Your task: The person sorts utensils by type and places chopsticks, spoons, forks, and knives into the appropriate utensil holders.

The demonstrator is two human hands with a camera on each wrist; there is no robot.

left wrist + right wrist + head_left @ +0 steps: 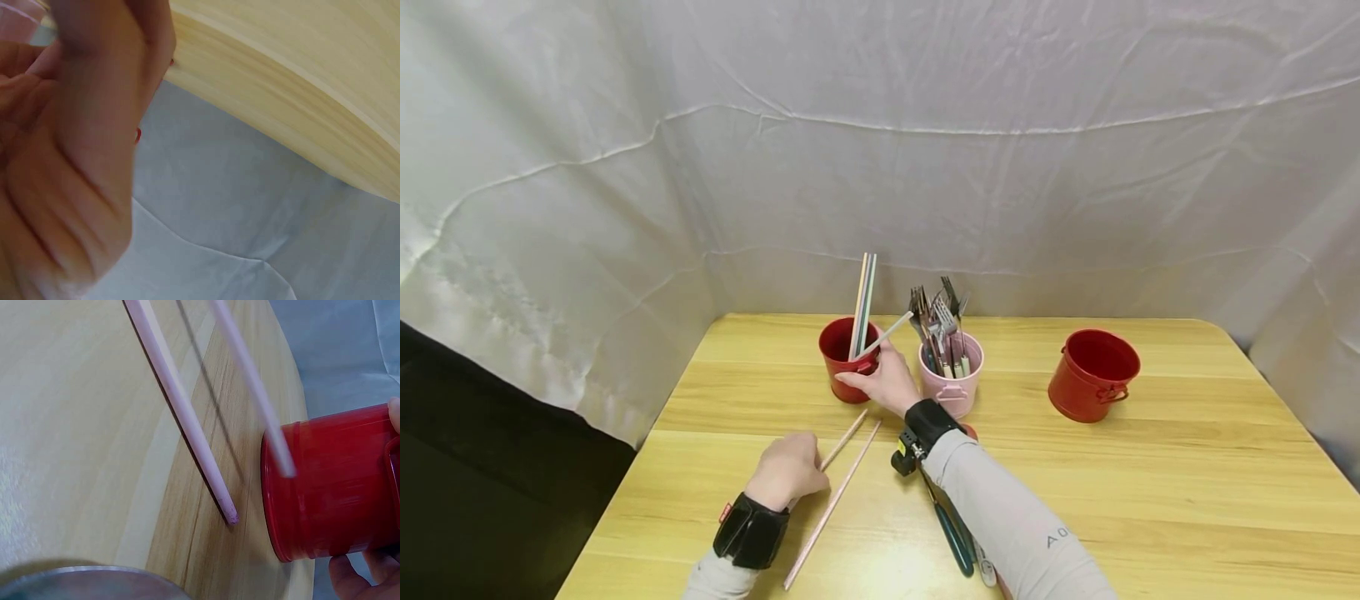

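Observation:
My left hand [786,471] pinches a pale pink chopstick [844,439], blurred and raised off the table in the right wrist view. Beside it, a second pink chopstick [833,504] lies on the wood. Further back, my right hand [886,379] grips the left red bucket [842,385] near its rim and side handle; fingertips [350,578] show against its side in the right wrist view. Several pale chopsticks [863,304] stand in this bucket, and one whitish chopstick [891,330] slants out over its right rim by the hand. In the left wrist view, the left hand's fingertips are hidden.
Right of my right hand is a pink bucket [951,392] holding several forks [945,317]. Another red bucket [1078,392] stands farther right. Under my right forearm lie dark-handled utensils [953,537], partly covered. A pale curtain [1000,192] hangs behind the table.

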